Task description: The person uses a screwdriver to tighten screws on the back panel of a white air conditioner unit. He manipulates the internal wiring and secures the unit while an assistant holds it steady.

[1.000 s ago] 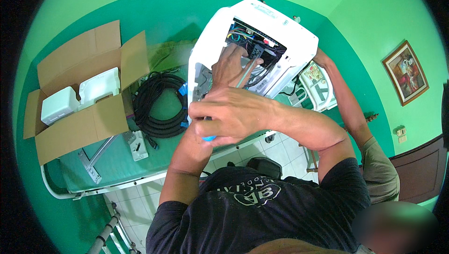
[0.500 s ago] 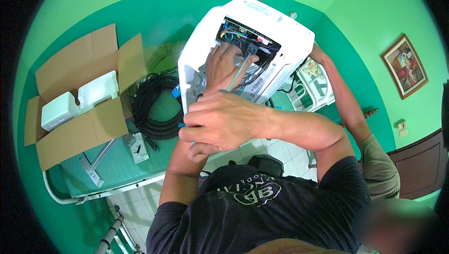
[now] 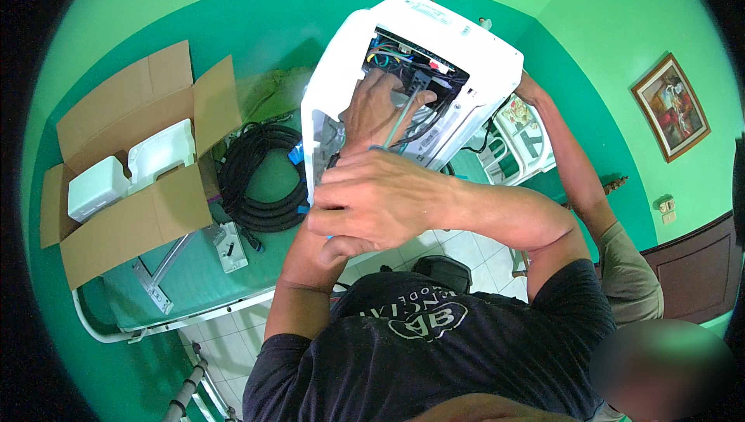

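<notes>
Bright light around us on the green wall (image 3: 248,6), white casing (image 3: 483,57) glaring nearly blank, soft shadow beside it, dim opening (image 3: 411,60) within, lens-bowed bed rail (image 3: 116,337), black corners, a person's head (image 3: 663,371) blurred.

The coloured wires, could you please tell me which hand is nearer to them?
Left: the left hand reaches into the white unit, just below the wires; the right hand is farther below, holding the screwdriver.

Black T-shirt (image 3: 473,368), 2 short sleeves (image 3: 570,294), pale chest print (image 3: 427,323).
</notes>
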`<state>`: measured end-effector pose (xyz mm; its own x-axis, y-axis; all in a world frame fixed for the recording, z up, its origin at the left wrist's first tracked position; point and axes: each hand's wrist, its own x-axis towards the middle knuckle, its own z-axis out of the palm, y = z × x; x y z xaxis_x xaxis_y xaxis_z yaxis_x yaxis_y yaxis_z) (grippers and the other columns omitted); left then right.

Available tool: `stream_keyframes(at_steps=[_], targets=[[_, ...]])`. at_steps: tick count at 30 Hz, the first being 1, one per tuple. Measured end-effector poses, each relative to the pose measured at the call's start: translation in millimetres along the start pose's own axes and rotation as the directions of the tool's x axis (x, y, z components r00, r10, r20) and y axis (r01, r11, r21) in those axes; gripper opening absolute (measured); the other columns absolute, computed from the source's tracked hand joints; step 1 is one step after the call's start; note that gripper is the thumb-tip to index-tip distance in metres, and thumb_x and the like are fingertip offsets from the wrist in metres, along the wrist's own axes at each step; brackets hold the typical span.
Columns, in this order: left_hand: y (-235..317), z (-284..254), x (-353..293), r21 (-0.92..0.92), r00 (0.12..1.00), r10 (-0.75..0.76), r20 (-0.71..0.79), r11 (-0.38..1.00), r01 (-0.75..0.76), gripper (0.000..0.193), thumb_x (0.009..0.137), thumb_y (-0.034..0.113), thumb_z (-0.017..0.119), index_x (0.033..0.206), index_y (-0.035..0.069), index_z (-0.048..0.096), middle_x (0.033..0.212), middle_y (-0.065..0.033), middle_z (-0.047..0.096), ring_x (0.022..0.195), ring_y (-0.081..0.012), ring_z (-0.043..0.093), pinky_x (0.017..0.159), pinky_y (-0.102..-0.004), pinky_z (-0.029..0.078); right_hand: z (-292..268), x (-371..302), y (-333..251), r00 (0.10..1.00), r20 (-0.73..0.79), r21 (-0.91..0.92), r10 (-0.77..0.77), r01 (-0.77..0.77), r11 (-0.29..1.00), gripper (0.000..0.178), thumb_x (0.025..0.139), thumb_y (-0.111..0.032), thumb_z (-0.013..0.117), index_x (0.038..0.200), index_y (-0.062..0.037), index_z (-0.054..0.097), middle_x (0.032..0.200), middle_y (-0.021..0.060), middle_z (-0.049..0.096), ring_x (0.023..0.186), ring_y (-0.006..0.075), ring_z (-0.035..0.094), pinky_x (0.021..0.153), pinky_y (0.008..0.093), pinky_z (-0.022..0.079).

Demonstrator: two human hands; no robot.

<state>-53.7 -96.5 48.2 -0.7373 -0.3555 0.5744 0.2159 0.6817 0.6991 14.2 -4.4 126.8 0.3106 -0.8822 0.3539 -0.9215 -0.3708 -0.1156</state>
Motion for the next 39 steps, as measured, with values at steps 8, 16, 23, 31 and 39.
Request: stream_keyframes(at_steps=[8,16,23,31,39], targets=[[4,0,1,-0.004,1.0,-0.013,-0.022,1.0,0.013,0.058,0.077,0.059,0.088,0.088,0.003,0.076,0.098,-0.0124,0.071,0.097,-0.0335,0.066,0.088,-0.0474,0.05,-2,-7,4,0.999,-0.029,-0.022,0.014,-0.014,1.0,0.037,0.085,-0.046,0.076,0.094,-0.0117,0.063,0.085,0.0049,0.054,0.079,0.0262,0.061,0.067,0.041,0.047],[-22,16,3,-0.048,0.985,0.146,-0.096,0.987,-0.151,0.043,0.083,0.045,0.087,0.092,0.005,0.074,0.097,-0.0118,0.07,0.096,-0.0338,0.064,0.088,-0.0479,0.049,19,-2,3,0.907,-0.419,-0.28,-0.03,-0.097,0.955,0.037,0.086,-0.044,0.078,0.1,-0.0129,0.063,0.092,0.0054,0.053,0.083,0.0283,0.056,0.073,0.0437,0.044],[-19,8,3,0.002,0.96,0.252,-0.122,0.967,-0.254,0.04,0.083,0.042,0.086,0.093,0.005,0.073,0.1,-0.011,0.069,0.1,-0.0341,0.063,0.09,-0.0487,0.048,3,-1,8,0.989,-0.145,-0.188,-0.006,-0.022,0.982,0.035,0.085,-0.039,0.078,0.096,-0.0107,0.062,0.093,0.0054,0.057,0.087,0.0275,0.06,0.075,0.0441,0.047],[-14,0,2,-0.041,0.994,0.109,0.03,0.993,-0.108,0.038,0.082,0.035,0.087,0.099,0.003,0.074,0.104,-0.0134,0.069,0.102,-0.0358,0.062,0.093,-0.05,0.048,3,6,7,0.984,-0.174,-0.105,0.035,-0.054,0.993,0.032,0.088,-0.038,0.075,0.096,-0.0091,0.063,0.088,0.007,0.057,0.077,0.0315,0.059,0.071,0.0442,0.049],[-12,-1,-1,-0.103,0.988,0.15,0.038,0.984,-0.146,0.035,0.084,0.03,0.086,0.101,0.002,0.074,0.105,-0.0134,0.067,0.103,-0.0358,0.061,0.093,-0.0493,0.047,4,-3,11,0.98,-0.171,-0.022,0.1,-0.106,0.994,0.037,0.092,-0.046,0.071,0.093,-0.0093,0.063,0.091,0.007,0.057,0.073,0.0365,0.062,0.064,0.0475,0.05]])
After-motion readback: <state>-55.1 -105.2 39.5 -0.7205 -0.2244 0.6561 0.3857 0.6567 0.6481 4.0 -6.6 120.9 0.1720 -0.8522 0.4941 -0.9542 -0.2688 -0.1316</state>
